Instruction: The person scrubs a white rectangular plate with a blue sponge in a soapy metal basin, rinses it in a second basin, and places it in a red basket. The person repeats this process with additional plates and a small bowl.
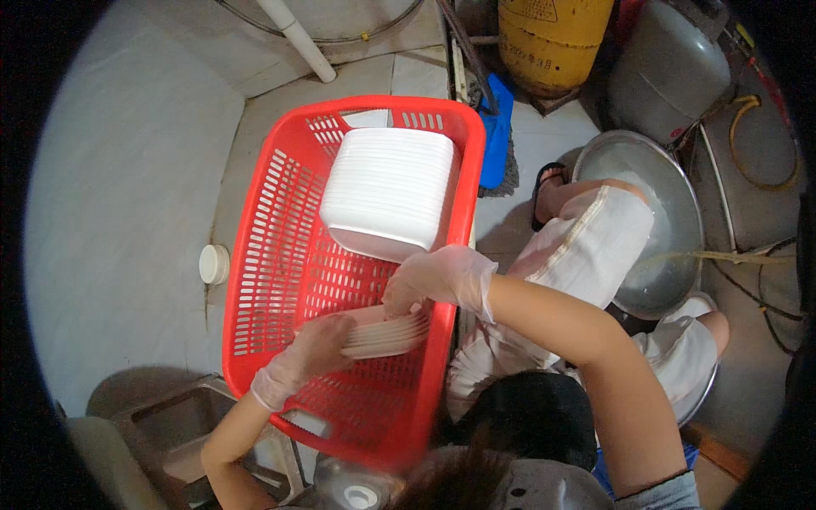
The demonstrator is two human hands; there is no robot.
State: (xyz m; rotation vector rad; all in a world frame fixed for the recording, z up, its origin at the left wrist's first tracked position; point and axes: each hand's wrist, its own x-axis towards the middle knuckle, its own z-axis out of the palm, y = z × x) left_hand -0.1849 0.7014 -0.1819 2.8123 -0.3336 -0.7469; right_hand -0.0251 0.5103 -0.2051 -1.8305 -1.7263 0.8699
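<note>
My left hand [322,347], in a clear disposable glove, grips the left end of a short stack of white dishes [386,335] inside a red plastic basket [468,185]. At the stack's other end my right hand [424,280], gloved the same way, holds its upper right side, with the wrist over the basket's right rim. Beyond my hands, a long row of nested white square dishes [389,185] lies on its side in the far part of the basket. The slotted floor of the basket shows to their left.
Right of my legs stands a wide metal basin [676,223] with water and a hose [733,256]. A blue dustpan [498,140] leans beyond the basket, near a yellow gas cylinder [551,44] and a grey one [669,76]. A white pipe [299,41] rises from the floor.
</note>
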